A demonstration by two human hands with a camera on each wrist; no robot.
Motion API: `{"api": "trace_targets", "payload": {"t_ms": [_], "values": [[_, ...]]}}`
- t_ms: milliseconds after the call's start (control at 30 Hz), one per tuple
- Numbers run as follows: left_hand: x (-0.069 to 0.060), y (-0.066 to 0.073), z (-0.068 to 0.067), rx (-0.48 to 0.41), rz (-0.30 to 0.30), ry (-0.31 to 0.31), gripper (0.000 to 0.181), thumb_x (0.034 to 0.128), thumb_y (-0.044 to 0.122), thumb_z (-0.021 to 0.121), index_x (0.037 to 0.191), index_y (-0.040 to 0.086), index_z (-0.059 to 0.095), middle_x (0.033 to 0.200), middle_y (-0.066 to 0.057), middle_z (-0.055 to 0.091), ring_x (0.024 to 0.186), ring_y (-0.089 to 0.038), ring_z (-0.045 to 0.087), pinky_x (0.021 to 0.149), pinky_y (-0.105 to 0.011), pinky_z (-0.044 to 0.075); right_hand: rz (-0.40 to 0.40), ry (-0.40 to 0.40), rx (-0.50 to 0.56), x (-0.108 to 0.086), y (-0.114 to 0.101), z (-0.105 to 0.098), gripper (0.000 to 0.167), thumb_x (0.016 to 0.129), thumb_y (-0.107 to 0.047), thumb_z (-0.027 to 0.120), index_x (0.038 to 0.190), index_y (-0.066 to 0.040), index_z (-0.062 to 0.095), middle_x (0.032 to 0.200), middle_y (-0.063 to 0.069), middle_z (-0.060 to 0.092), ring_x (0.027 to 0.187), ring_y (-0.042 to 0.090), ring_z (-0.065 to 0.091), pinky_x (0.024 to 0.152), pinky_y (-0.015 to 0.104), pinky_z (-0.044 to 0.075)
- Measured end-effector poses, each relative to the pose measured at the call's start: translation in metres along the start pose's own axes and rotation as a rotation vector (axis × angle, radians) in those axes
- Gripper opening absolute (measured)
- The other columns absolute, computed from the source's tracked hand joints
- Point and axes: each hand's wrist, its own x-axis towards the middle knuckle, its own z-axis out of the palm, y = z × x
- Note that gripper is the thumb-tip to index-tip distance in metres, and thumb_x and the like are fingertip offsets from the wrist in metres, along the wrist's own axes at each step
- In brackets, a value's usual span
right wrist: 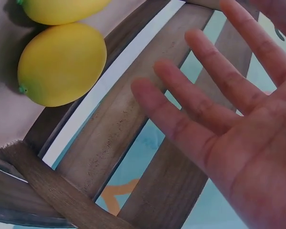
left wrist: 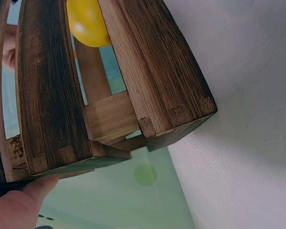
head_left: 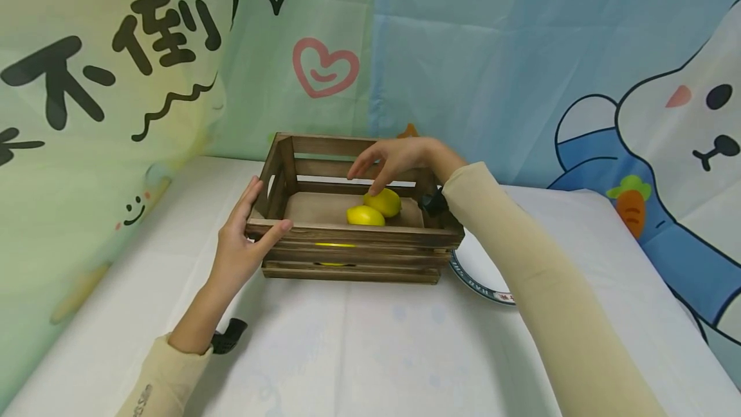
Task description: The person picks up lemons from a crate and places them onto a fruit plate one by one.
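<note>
The left hand (head_left: 242,237) grips the wooden crate (head_left: 353,235) at its front left corner, thumb along the top front slat. The right hand (head_left: 402,161) hangs over the crate, fingers spread and holding nothing – near the front lemon (head_left: 365,215) and the rear lemon (head_left: 386,202), side by side on the crate's floor. A plate (head_left: 485,289) shows beside the crate, near the right sleeve (head_left: 538,282)

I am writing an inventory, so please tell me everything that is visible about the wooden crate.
The wooden crate is rectangular, open-topped and brown, with dark grain. Gaps separate its side slats; the floor inside is paler. It stands upright on the white-covered table. At least two yellow lemons are inside. The left hand holds its near left corner.
</note>
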Motion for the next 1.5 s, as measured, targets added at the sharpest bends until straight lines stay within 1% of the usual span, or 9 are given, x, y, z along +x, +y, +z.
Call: {"api": "trace_targets", "payload": {"t_ms": [133,267,500,767,1000,1067,1233,1300,1500], "values": [[0.0,-0.001,0.0,0.019,-0.007,-0.002,0.078,0.0892,0.017,0.073,0.154,0.011,0.03,0.161,0.001,0.021,0.148,-0.025,0.019,0.116,-0.053,0.022,0.002,-0.019,-0.035,0.005,-0.001,-0.001,0.052,0.088,-0.006,0.071,0.137,-0.007,0.055,0.146,0.008,0.046,0.138,0.026,0.037,0.11,0.04,0.038],[0.001,-0.001,0.001,0.025,-0.01,-0.001,0.079,0.0888,0.019,0.073,0.154,0.01,0.03,0.161,0.0,0.021,0.148,-0.026,0.019,0.116,-0.054,0.022,0.046,-0.037,-0.064,0.01,-0.001,-0.004,0.052,0.088,-0.004,0.07,0.137,-0.006,0.054,0.147,0.01,0.044,0.139,0.028,0.036,0.11,0.042,0.037],[0.001,-0.002,0.005,0.017,-0.006,-0.011,0.08,0.0885,0.019,0.074,0.154,0.01,0.029,0.161,0.0,0.021,0.148,-0.024,0.019,0.117,-0.052,0.022,0.194,-0.008,-0.112,0.011,0.008,-0.004,0.051,0.087,-0.002,0.07,0.135,-0.013,0.058,0.147,0.013,0.045,0.135,0.03,0.041,0.102,0.046,0.045],[-0.001,-0.003,0.008,0.009,-0.005,-0.022,0.08,0.0886,0.017,0.074,0.154,0.01,0.028,0.162,0.0,0.02,0.148,-0.023,0.019,0.117,-0.051,0.023,0.284,0.069,-0.172,0.017,0.025,0.006,0.043,0.088,0.001,0.067,0.13,-0.009,0.062,0.141,0.016,0.051,0.128,0.033,0.048,0.092,0.047,0.048],[-0.001,-0.003,0.007,0.004,0.0,-0.009,0.08,0.0882,0.016,0.074,0.154,0.01,0.029,0.162,-0.001,0.02,0.148,-0.023,0.019,0.117,-0.051,0.023,0.344,0.032,-0.147,0.022,0.025,0.007,0.052,0.088,0.002,0.067,0.137,-0.011,0.057,0.147,0.015,0.045,0.119,0.024,0.052,0.079,0.035,0.047],[0.0,-0.003,0.006,0.003,0.002,-0.006,0.08,0.0882,0.016,0.074,0.154,0.009,0.029,0.162,-0.001,0.02,0.148,-0.023,0.019,0.117,-0.052,0.023,0.355,0.013,-0.141,0.023,0.024,0.006,0.055,0.088,0.002,0.067,0.14,-0.012,0.055,0.149,0.015,0.042,0.106,0.023,0.053,0.073,0.034,0.042],[0.001,-0.003,0.003,0.006,0.011,0.0,0.079,0.0883,0.015,0.074,0.154,0.009,0.029,0.162,-0.003,0.02,0.148,-0.024,0.019,0.117,-0.052,0.022,0.398,-0.054,-0.182,0.027,0.023,0.007,0.057,0.092,-0.007,0.065,0.146,-0.017,0.047,0.156,0.011,0.033,0.125,0.025,0.047,0.093,0.04,0.049],[0.001,-0.003,0.003,0.006,0.013,0.0,0.079,0.0883,0.015,0.073,0.153,0.009,0.029,0.162,-0.003,0.02,0.148,-0.024,0.019,0.117,-0.052,0.022,0.403,-0.082,-0.204,0.028,0.023,0.007,0.058,0.093,-0.01,0.065,0.148,-0.019,0.045,0.158,0.01,0.03,0.14,0.029,0.034,0.102,0.046,0.046],[0.001,-0.003,0.002,0.009,0.008,0.003,0.079,0.0881,0.015,0.074,0.153,0.009,0.03,0.162,-0.002,0.02,0.148,-0.024,0.019,0.117,-0.053,0.022,0.388,-0.116,-0.232,0.032,0.027,0.008,0.058,0.093,-0.011,0.063,0.148,-0.019,0.044,0.158,0.009,0.028,0.143,0.03,0.029,0.103,0.047,0.045]]}}
